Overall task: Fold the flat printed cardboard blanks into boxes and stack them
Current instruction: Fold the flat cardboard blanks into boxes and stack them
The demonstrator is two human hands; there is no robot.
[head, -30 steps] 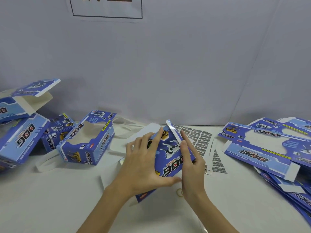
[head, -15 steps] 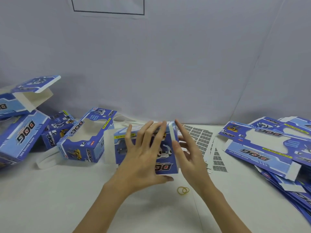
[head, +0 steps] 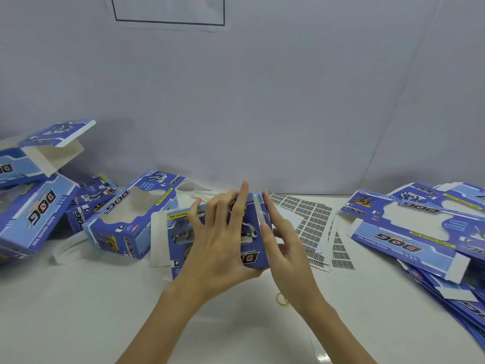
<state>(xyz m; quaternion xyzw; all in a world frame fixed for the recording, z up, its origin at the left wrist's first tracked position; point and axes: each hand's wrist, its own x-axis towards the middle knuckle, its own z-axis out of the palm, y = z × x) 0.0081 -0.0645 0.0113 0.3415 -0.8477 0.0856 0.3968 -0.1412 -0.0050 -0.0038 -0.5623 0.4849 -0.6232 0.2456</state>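
Head view: the half-formed box (head: 217, 232) sits between the two hands, now squared up into a block with its printed face toward the camera — a second ago it was a slanted, half-flat sleeve with a white tab sticking up by the right fingers. The left hand (head: 223, 243) lies over the front panel with fingers spread and thumb hooked under the lower edge, gripping the box. The right hand (head: 283, 240) has flattened; its straight fingers press the end flap (head: 258, 211) against the box's right side, holding nothing. That tab looks tucked or nearly so, so this end is probably about closed. The white flap (head: 157, 237) at the left hand's outer side hangs open, so that end remains to be done. Finished boxes (head: 133, 219) lie beyond the left hand, flat blanks (head: 409, 227) out past the right — plenty left. A rubber band (head: 282, 300) lies below the right wrist.
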